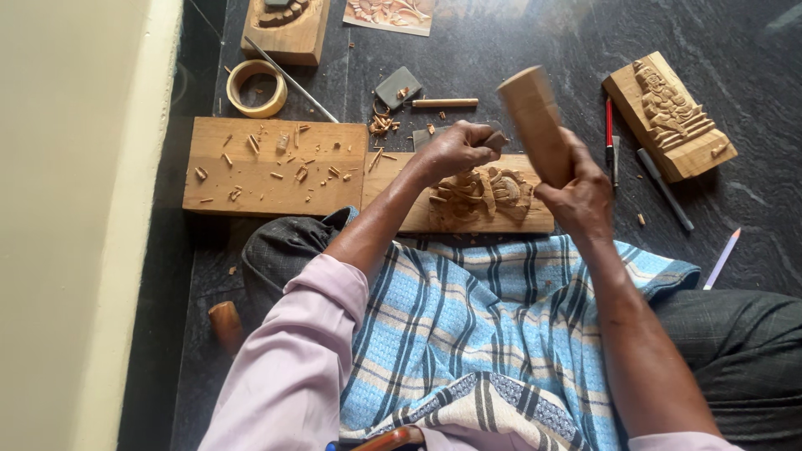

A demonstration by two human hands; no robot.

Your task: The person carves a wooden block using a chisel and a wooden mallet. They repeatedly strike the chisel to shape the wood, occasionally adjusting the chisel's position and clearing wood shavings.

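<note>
now pale wood panel (pixel 468 196), half-carved relief, chips scattered; mallet (pixel 535 121) raised.

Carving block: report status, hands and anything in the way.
Left hand shut on chisel, tip at carving block. Right hand shut on wooden mallet, raised above the block. Wood chips on the plank beside it; nothing blocking.

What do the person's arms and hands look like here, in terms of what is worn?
Both arms wear pale lilac long sleeves pushed up above the elbows, so the forearms are bare: left sleeve, right sleeve just showing at the bottom edge. The left hand and right hand are bare, with no gloves. No rings, watch or wristbands are visible.
</note>
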